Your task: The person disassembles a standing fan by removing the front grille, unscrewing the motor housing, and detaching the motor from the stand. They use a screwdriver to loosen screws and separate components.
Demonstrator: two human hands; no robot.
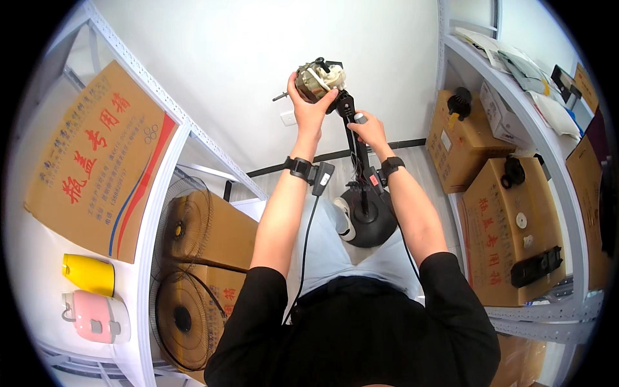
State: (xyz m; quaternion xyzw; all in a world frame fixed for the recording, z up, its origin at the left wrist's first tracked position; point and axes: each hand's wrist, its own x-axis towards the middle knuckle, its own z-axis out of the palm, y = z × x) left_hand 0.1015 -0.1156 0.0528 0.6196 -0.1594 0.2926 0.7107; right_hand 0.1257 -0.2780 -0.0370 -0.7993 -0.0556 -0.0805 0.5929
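Observation:
A stripped electric fan motor (pixel 317 82) with a bare metal shaft sits at the top of a black fan stand (pixel 361 151). My left hand (pixel 308 111) is wrapped round the motor from below, with the thumb on its near side. Just below the motor, beside the stand's neck, my right hand (pixel 372 132) is closed on a grey-handled tool (pixel 360 118) that looks like a screwdriver. Its tip I cannot make out. Loose wires hang along the pole. The stand's round black base (pixel 366 222) rests on the floor between my legs.
Wire fan guards (pixel 184 316) lean against cardboard boxes at left. The left shelf (pixel 138 303) bears a pink appliance (pixel 93 316) and a yellow one (pixel 89 274). At right, boxes carry a black knob-like part (pixel 459 103), a black ring (pixel 514 171) and a black panel (pixel 536 266).

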